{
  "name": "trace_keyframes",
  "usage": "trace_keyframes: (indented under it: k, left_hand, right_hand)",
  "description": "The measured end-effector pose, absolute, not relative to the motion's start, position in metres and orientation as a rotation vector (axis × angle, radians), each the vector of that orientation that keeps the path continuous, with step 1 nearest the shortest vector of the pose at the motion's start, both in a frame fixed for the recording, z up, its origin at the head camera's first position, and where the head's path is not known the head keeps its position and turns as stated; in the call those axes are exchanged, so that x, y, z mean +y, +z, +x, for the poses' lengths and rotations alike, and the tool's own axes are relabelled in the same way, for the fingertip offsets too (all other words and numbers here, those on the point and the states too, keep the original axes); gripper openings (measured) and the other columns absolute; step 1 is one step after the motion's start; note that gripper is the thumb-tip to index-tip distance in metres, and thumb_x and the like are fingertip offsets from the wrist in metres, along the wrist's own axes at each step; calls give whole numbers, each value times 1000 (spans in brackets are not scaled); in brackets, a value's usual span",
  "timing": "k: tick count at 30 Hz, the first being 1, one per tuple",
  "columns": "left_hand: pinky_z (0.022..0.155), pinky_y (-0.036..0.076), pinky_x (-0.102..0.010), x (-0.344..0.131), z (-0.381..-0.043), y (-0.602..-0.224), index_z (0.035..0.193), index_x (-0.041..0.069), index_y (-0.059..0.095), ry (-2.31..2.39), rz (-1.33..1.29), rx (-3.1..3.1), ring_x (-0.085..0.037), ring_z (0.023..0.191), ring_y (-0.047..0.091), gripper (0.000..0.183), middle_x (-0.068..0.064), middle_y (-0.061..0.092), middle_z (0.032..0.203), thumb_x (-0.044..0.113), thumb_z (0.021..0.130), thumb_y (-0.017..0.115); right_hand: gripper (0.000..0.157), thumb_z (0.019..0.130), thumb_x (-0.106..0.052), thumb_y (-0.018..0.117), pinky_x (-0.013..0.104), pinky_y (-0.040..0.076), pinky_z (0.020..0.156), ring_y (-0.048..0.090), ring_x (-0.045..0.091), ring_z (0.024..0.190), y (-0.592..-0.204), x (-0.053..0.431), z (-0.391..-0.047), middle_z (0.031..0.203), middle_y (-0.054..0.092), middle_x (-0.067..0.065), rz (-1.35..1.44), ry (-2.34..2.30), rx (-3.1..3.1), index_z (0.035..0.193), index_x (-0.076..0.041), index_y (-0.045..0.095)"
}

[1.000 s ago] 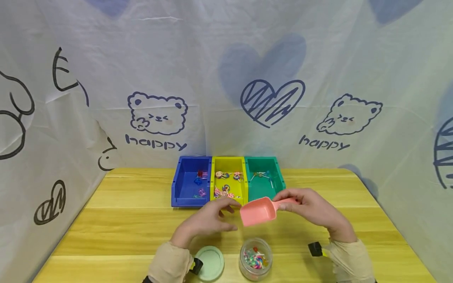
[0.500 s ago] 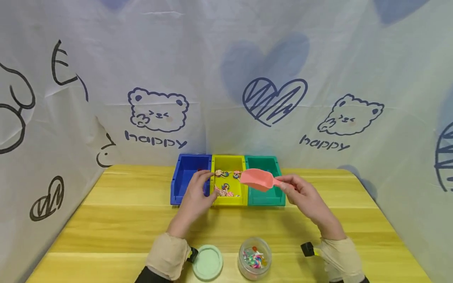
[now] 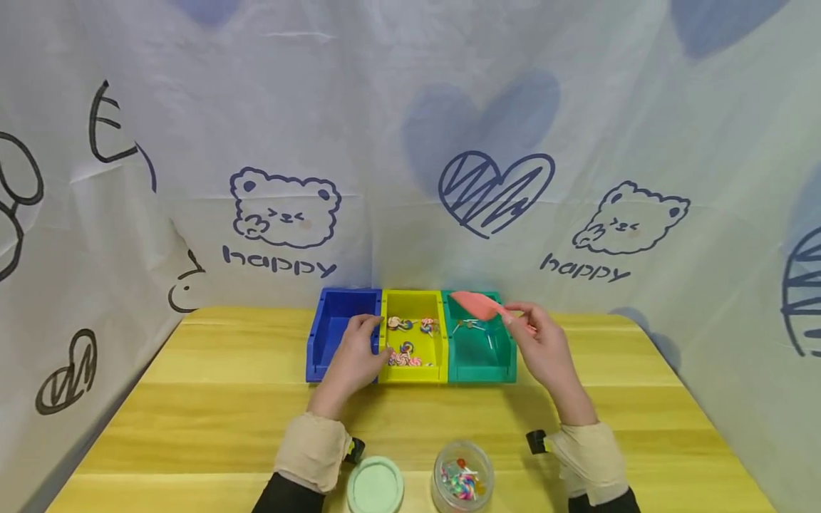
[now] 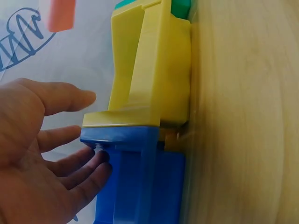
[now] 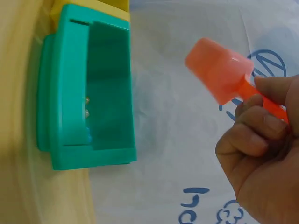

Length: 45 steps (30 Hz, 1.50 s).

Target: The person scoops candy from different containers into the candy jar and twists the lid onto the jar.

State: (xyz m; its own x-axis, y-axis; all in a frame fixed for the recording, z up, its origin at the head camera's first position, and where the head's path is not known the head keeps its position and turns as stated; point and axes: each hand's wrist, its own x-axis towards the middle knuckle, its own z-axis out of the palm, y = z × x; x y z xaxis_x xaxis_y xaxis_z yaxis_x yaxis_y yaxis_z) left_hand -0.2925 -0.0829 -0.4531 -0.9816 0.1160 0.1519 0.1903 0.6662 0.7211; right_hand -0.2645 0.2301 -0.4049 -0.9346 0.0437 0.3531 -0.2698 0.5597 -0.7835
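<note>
- Scoop point(image 3: 476, 306), pink, held in the air; the head view shows it across the back end of the green bin point(image 3: 482, 373), and the right wrist view shows it apart from that bin.
- The right hand point(image 3: 541, 349) grips its handle, fingers curled round and thumb on top.
- The left hand point(image 3: 356, 360) grasps nothing; thumb and fingers are spread apart at the join of the blue bin point(image 3: 336, 317) and the yellow bin point(image 3: 413, 375). Whether every fingertip touches the rim, I cannot tell.
- The three bins stand side by side, yellow in the middle, green on the right. The left hand blocks much of the blue one's inside from the head view; the scoop covers part of the green one's back rim.
- Swirled lollipops point(image 3: 405, 358) lie in the yellow bin, some at the back, others bunched at the front; small sticks point(image 3: 470, 325) lie in the green one.
- Nearer the person, a clear jar point(image 3: 457, 504) of colourful pieces point(image 3: 463, 486) stands uncovered on the wooden table point(image 3: 212, 420). A pale green lid point(image 3: 375, 486) lies beside it, to the left, just below the black box point(image 3: 355, 450) on the left wrist.
- Behind the bins hangs a white cloth point(image 3: 385, 142) printed with bears and hearts.
</note>
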Motion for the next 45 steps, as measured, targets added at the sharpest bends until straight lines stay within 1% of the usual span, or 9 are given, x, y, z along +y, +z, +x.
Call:
trace_keyframes:
  k: [3, 5, 9, 12, 23, 33, 38, 42, 45]
  left_hand:
    - [116, 41, -53, -81, -292, -456, 148, -1, 53, -1216, -254, -2778, -39, 141, 46, 61, -20, 42, 153, 12, 93, 76]
    - [116, 41, -53, -80, -292, -458, 147, -2, 53, -1220, -252, -2774, -39, 142, 45, 60, -20, 42, 154, 10, 93, 76]
    - [117, 40, -53, -77, -292, -459, 146, -5, 54, -1216, -263, -2774, -39, 143, 44, 59, -20, 41, 155, 10, 93, 76]
    - [118, 39, -53, -76, -291, -459, 145, -6, 55, -1212, -269, -2771, -39, 143, 44, 58, -20, 41, 155, 10, 93, 76]
    - [119, 37, -53, -77, -288, -461, 145, -6, 55, -1225, -281, -2771, -39, 145, 42, 58, -20, 41, 156, 10, 93, 76]
    - [119, 37, -53, -78, -288, -460, 146, -3, 55, -1222, -218, -2796, -37, 145, 42, 60, -17, 40, 158, 12, 93, 77]
    - [119, 37, -53, -79, -290, -457, 148, -1, 54, -1229, -182, -2807, -36, 146, 41, 60, -15, 39, 159, 13, 94, 76]
    - [119, 37, -53, -80, -291, -456, 147, -3, 54, -1223, -202, -2799, -37, 146, 42, 59, -16, 40, 158, 12, 94, 76]
    - [119, 37, -53, -81, -292, -457, 146, -3, 55, -1216, -220, -2789, -37, 145, 42, 59, -17, 40, 157, 12, 93, 76]
  right_hand:
    - [27, 105, -28, 62, 28, 32, 50, 43, 19, 58, -403, 227, -268, 76, 50, 6, 92, 1270, -2455, 121, -8, 70]
    - [24, 105, -26, 63, 28, 33, 51, 45, 22, 61, -401, 225, -270, 77, 54, 8, 32, 1234, -2448, 117, -8, 72]
    - [22, 103, -25, 66, 23, 44, 58, 57, 25, 73, -400, 224, -271, 90, 70, 13, -18, 1179, -2436, 112, -5, 73]
    - [22, 101, -24, 70, 21, 50, 63, 64, 26, 79, -402, 225, -272, 99, 75, 16, -11, 1128, -2437, 108, -3, 73]
    - [27, 101, -25, 70, 26, 52, 61, 61, 27, 73, -415, 228, -277, 96, 74, 19, 0, 1026, -2535, 107, 1, 70]
    - [28, 102, -24, 69, 37, 58, 66, 66, 29, 77, -426, 222, -287, 99, 74, 21, 22, 1005, -2612, 108, 3, 69]
    - [28, 103, -24, 67, 32, 51, 58, 61, 26, 67, -429, 219, -292, 88, 72, 18, 38, 985, -2628, 103, 4, 68]
    - [28, 104, -25, 66, 27, 41, 52, 52, 22, 60, -432, 219, -296, 76, 64, 12, 16, 967, -2647, 98, 2, 66]
    - [27, 103, -24, 67, 28, 39, 51, 50, 21, 59, -435, 218, -298, 72, 60, 9, 35, 920, -2651, 94, 1, 65]
